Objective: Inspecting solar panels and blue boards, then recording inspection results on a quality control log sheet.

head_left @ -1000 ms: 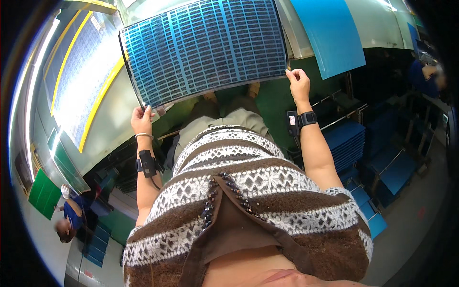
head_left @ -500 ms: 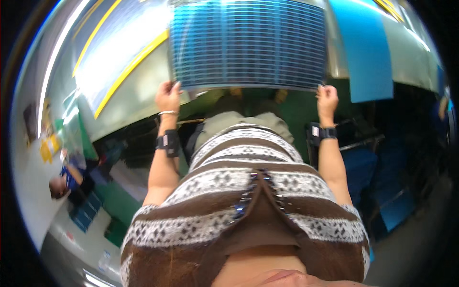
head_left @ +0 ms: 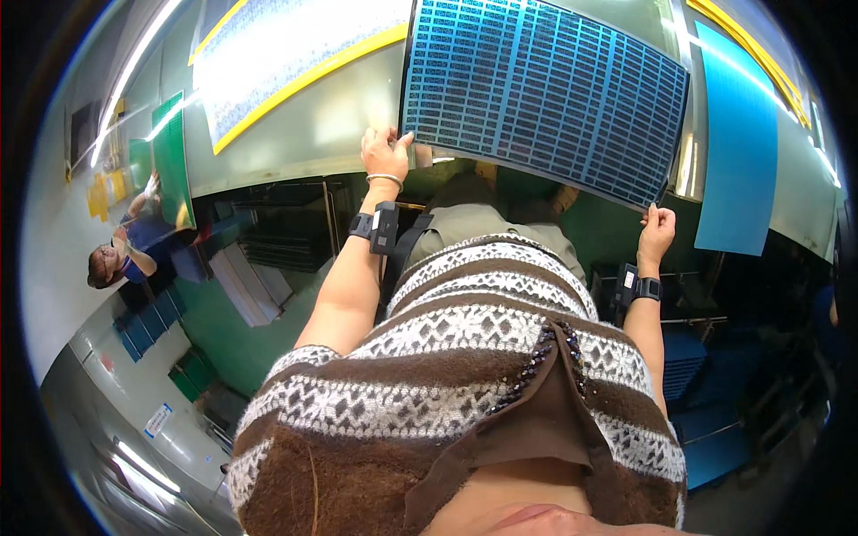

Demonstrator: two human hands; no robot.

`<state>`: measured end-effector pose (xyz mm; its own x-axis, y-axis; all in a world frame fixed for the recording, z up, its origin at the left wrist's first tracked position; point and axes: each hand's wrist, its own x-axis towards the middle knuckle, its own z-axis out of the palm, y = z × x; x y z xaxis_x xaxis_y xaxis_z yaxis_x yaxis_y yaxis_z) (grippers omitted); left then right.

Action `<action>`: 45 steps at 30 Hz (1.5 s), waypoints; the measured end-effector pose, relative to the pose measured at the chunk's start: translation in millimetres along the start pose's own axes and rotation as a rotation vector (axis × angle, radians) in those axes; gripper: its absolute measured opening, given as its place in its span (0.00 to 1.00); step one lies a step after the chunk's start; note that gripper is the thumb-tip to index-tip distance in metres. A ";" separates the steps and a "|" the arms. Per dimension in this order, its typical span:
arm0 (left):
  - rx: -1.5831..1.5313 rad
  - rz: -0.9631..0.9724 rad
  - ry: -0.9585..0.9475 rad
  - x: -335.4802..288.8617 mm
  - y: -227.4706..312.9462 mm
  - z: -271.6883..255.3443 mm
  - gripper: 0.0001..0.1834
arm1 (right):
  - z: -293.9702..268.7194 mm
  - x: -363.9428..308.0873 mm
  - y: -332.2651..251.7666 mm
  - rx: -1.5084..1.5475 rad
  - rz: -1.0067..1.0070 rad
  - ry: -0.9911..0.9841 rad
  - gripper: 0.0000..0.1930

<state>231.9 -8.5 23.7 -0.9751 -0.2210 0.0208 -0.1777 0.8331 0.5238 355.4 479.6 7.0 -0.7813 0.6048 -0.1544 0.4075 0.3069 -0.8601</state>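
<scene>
A large thin sheet (head_left: 545, 89), bright blue with a dense grid of dark rectangles, stretches out in front of me over the bench edge. At its near left corner, my left hand (head_left: 386, 154) pinches the margin between thumb and fingers. The near right corner is gripped by my right hand (head_left: 656, 234), with the fingers closed. The sheet lies slanted, its right end closer to me than its left. Its far edge runs out of the top of the picture.
Left of the sheet is a brightly lit panel with a yellow border (head_left: 313, 80) on the bench (head_left: 295, 147). A plain blue sheet (head_left: 735, 152) overhangs the bench at right. At far left a person (head_left: 130, 255) handles a green sheet (head_left: 170, 147). Racks with blue boards (head_left: 693, 366) stand lower right.
The gridded sheet has shifted rightward and turned, its right end now nearer me. Both hands keep hold of its near corners. The view has also swung and become sharper.
</scene>
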 end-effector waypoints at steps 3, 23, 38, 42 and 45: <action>0.011 0.015 -0.007 0.1 -3.4 -0.5 0.13 | -0.7 0.3 -1.1 -0.023 0.003 -0.006 0.10; 0.338 0.331 -0.119 5.2 -10.4 -19.3 0.31 | 30.2 48.9 -88.0 -0.948 -0.657 0.048 0.24; 0.348 0.543 -0.214 10.8 29.6 -21.2 0.29 | 90.8 210.7 -96.9 -0.959 -0.673 0.232 0.22; 0.247 0.607 -0.212 76.7 78.8 18.1 0.29 | 80.9 208.0 -87.8 -0.949 -0.658 0.231 0.24; 0.333 0.533 -0.034 154.0 94.4 56.0 0.32 | 87.8 203.9 -94.9 -0.939 -0.673 0.197 0.25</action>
<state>57.5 64.5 28.7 -0.9439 0.2794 0.1760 0.3069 0.9390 0.1554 115.9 509.2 14.4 -0.9191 0.1914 0.3445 0.1929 0.9807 -0.0304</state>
